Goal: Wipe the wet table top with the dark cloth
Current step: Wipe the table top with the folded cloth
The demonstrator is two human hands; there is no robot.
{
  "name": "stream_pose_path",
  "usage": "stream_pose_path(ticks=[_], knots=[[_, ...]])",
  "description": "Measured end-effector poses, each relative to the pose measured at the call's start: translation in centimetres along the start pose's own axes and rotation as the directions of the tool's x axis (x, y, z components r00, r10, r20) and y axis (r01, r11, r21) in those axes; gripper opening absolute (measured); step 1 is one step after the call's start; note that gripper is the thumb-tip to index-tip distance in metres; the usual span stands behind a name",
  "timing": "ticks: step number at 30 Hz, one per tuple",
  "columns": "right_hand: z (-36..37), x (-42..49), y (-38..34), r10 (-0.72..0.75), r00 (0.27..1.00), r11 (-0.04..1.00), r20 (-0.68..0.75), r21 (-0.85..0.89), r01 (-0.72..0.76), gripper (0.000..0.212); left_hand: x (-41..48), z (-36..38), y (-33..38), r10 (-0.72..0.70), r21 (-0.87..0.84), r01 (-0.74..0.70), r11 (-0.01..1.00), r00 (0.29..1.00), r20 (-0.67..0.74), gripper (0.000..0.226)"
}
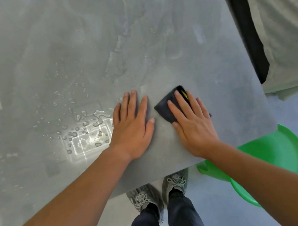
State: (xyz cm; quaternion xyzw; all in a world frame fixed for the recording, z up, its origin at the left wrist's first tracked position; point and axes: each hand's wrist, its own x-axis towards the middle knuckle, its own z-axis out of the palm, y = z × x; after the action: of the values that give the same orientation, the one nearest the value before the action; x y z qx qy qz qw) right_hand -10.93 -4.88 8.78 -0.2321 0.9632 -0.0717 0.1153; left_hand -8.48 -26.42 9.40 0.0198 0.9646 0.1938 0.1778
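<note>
The grey table top (89,46) fills most of the head view. Water drops and small puddles (85,130) lie on it to the left of my hands, glinting under a light reflection. A folded dark cloth (164,108) with a yellow-green mark rests on the table near its front right corner. My right hand (192,123) lies flat on the cloth, fingers spread, pressing it down. My left hand (133,126) lies flat on the bare table just left of the cloth, fingers apart, holding nothing, its outer edge at the rim of the puddles.
A green plastic stool (276,156) stands on the floor just beyond the table's front right corner. My feet in grey shoes (159,188) stand below the table's front edge. A dark strip and a pale fabric surface (284,30) lie past the right edge.
</note>
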Motion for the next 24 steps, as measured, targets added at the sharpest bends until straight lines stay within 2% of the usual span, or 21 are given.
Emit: stream_pose_path(ticks=[4,6,9,11,13,16,18,19,21,23,24], knots=[[-0.9,1.5,1.5,-0.089,0.995,0.996,0.041,-0.025,0.09,0.057,0.2,0.4,-0.1,-0.017,0.051,0.017,0.999,1.0,0.005,0.074],[-1.6,5.0,2.1,-0.016,1.0,1.0,0.005,-0.011,0.016,0.059,0.2,0.6,-0.1,-0.012,0.038,0.012,0.999,1.0,-0.009,0.073],[-1.7,9.1,1.7,0.178,0.983,0.983,-0.055,0.053,-0.175,0.058,0.2,0.7,-0.4,0.0,0.01,0.0,1.0,1.0,-0.025,0.071],[-1.1,8.5,0.7,0.218,0.973,0.974,-0.073,0.071,-0.213,0.058,0.1,0.6,-0.6,0.006,-0.02,-0.006,1.0,1.0,-0.017,0.071],[-0.5,5.7,-0.2,0.162,0.984,0.986,-0.077,0.049,-0.158,0.058,0.1,0.4,-0.7,0.001,-0.036,-0.001,0.999,1.0,-0.012,0.071],[-0.2,2.1,-0.2,0.02,1.0,1.0,0.011,-0.008,-0.02,0.057,0.1,0.2,-0.6,0.005,-0.059,-0.004,0.998,1.0,0.008,0.071],[-1.1,3.3,1.2,-0.056,0.998,0.998,0.042,-0.019,0.056,0.057,0.2,0.1,-0.6,-0.003,-0.065,0.003,0.998,1.0,0.01,0.072],[-1.6,5.0,1.8,-0.046,0.999,0.999,0.029,-0.016,0.046,0.057,0.2,0.0,-0.5,-0.001,-0.068,0.002,0.998,1.0,0.014,0.072],[-2.4,9.8,2.4,0.111,0.993,0.993,-0.042,0.044,-0.11,0.059,0.1,-0.3,-0.4,-0.002,-0.076,0.004,0.997,1.0,0.017,0.071],[-2.7,14.2,1.9,0.3,0.95,0.95,-0.088,0.115,-0.29,0.059,0.1,-0.8,-0.4,-0.004,-0.072,0.004,0.997,1.0,-0.008,0.07],[-2.5,15.3,1.4,0.348,0.933,0.933,-0.097,0.132,-0.334,0.059,0.3,-1.1,-0.4,-0.002,-0.069,0.0,0.998,0.999,-0.037,0.068]])
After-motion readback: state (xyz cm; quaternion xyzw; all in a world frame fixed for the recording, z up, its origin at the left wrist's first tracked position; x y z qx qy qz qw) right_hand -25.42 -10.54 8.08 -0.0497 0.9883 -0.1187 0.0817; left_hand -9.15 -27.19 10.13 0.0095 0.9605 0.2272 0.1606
